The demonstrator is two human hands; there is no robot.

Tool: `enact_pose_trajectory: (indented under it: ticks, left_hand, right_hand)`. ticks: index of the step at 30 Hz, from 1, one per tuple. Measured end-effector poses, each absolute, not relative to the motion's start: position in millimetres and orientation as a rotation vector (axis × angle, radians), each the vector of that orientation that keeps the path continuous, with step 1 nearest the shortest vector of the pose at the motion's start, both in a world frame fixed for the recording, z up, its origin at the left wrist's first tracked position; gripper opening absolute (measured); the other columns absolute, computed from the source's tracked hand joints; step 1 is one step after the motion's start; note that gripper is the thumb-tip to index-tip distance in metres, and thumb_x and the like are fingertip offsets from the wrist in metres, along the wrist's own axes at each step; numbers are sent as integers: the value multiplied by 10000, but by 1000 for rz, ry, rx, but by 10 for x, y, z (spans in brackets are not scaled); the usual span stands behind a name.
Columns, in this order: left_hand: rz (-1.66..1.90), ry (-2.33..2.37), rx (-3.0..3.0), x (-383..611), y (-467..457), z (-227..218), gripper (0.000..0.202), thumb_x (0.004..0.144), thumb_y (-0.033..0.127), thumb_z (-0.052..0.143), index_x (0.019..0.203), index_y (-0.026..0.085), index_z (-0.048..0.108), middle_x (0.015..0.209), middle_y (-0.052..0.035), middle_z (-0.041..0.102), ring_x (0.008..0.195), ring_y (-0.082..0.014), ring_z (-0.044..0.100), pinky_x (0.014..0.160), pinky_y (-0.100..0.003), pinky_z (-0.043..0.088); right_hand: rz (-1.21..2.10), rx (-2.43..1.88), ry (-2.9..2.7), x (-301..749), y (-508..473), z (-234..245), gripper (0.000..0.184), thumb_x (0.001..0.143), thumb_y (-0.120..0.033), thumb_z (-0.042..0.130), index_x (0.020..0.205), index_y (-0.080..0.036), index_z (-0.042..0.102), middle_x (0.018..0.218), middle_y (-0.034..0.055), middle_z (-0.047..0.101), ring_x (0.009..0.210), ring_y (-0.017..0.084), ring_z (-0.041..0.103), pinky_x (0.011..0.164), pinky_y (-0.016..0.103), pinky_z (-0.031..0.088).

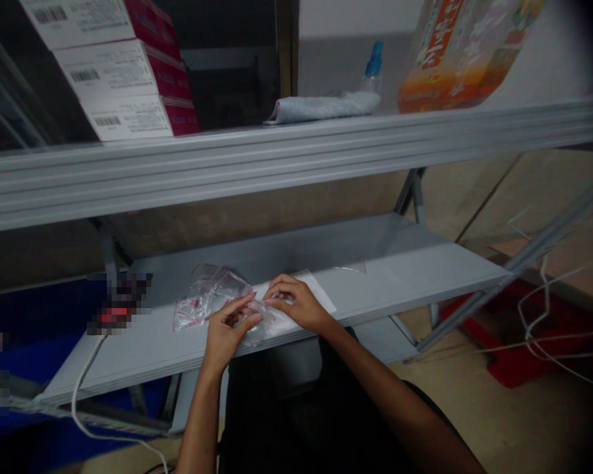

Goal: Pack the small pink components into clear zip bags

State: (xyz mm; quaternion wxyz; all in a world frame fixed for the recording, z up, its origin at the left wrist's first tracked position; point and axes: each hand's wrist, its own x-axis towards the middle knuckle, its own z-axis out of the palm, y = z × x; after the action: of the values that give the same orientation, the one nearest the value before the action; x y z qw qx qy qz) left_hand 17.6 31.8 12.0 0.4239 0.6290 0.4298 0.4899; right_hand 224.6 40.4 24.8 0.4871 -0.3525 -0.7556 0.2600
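My left hand (227, 332) and my right hand (296, 303) meet over the front edge of a low grey shelf (400, 276). Both pinch a small clear plastic bag (259, 322) between fingertips. What is inside the bag is too small to make out. Just left of my hands lies a loose heap of more clear zip bags with red strips (205, 296). A white sheet (321, 296) lies under my right hand.
An upper shelf rail (296, 161) crosses the view, carrying stacked white and red boxes (118, 72), a folded cloth (321, 108), a spray bottle (373, 69) and an orange pack (459, 52). White cables (538, 316) and a red base (528, 349) lie on the floor at right.
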Motion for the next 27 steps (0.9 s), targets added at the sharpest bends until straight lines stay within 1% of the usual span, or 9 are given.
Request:
enact_pose_trajectory:
  ticks: [3, 5, 9, 12, 16, 18, 23, 25, 27]
  left_hand:
    - [1222, 1105, 1633, 168, 326, 94, 448, 677, 286, 828, 1111, 216, 743, 1071, -80, 733, 882, -198, 645, 834, -308, 496]
    - [1211, 1109, 1630, 160, 325, 91, 444, 680, 291, 825, 1110, 214, 743, 1032, -75, 737, 845, -189, 644, 801, -300, 501]
    - [1212, 1103, 1537, 156, 312, 118, 481, 701, 297, 808, 1162, 198, 715, 991, -77, 735, 821, -178, 652, 751, -283, 513]
    - [1262, 1044, 1423, 161, 308, 135, 512, 697, 283, 812, 1184, 180, 696, 988, -86, 735, 861, -183, 670, 797, -293, 521]
    - [1303, 1000, 1339, 165, 311, 134, 513, 695, 262, 815, 1184, 179, 687, 974, -82, 740, 874, -172, 681, 825, -286, 523]
    - [1310, 1002, 1327, 166, 311, 129, 509, 693, 255, 817, 1180, 180, 689, 975, -79, 741, 880, -167, 681, 826, -275, 522]
    - [1304, 991, 1319, 171, 308, 129, 507, 697, 248, 815, 1183, 181, 684, 978, -73, 739, 886, -164, 679, 826, -271, 524]
    - [1307, 987, 1325, 175, 309, 136, 504, 703, 250, 811, 1185, 181, 682, 987, -76, 739, 898, -168, 680, 837, -277, 525]
    - [1303, 987, 1334, 181, 310, 144, 493, 704, 256, 810, 1175, 175, 687, 1002, -85, 741, 914, -175, 680, 850, -284, 524]
  right_hand:
    - [706, -741, -1878, 2215, 378, 316, 95, 879, -257, 673, 899, -202, 748, 970, 49, 632, 923, 164, 618, 831, 292, 481]
    - [729, -732, -1863, 2222, 408, 316, 141, 909, -273, 631, 929, -206, 752, 983, 54, 645, 916, 161, 625, 824, 288, 486]
    - [585, -959, -1747, 2361, 573, 223, 205, 946, -247, 552, 987, -190, 744, 966, 74, 702, 903, 173, 642, 821, 295, 491]
    - [422, -1141, -1833, 2485, 714, 143, 198, 913, -214, 577, 1001, -179, 751, 979, 94, 725, 907, 196, 654, 844, 312, 489]
    - [299, -1246, -1971, 2524, 844, 134, 262, 899, -191, 577, 1114, -174, 727, 1092, 113, 715, 1028, 216, 644, 927, 315, 460]
    - [286, -1313, -2001, 2499, 901, 161, 267, 897, -184, 580, 1124, -173, 721, 1122, 114, 710, 1059, 216, 638, 945, 302, 445]
    - [315, -1436, -2109, 2426, 1014, 185, 204, 881, -133, 571, 975, -166, 749, 1029, 109, 729, 977, 201, 662, 864, 257, 451]
    - [318, -1429, -2116, 2409, 1008, 186, 231, 876, -104, 553, 986, -170, 745, 1029, 101, 729, 970, 193, 660, 853, 251, 448]
    - [327, -1371, -2064, 2395, 955, 215, 263, 872, -93, 548, 1045, -168, 731, 1072, 101, 720, 986, 188, 652, 868, 259, 447]
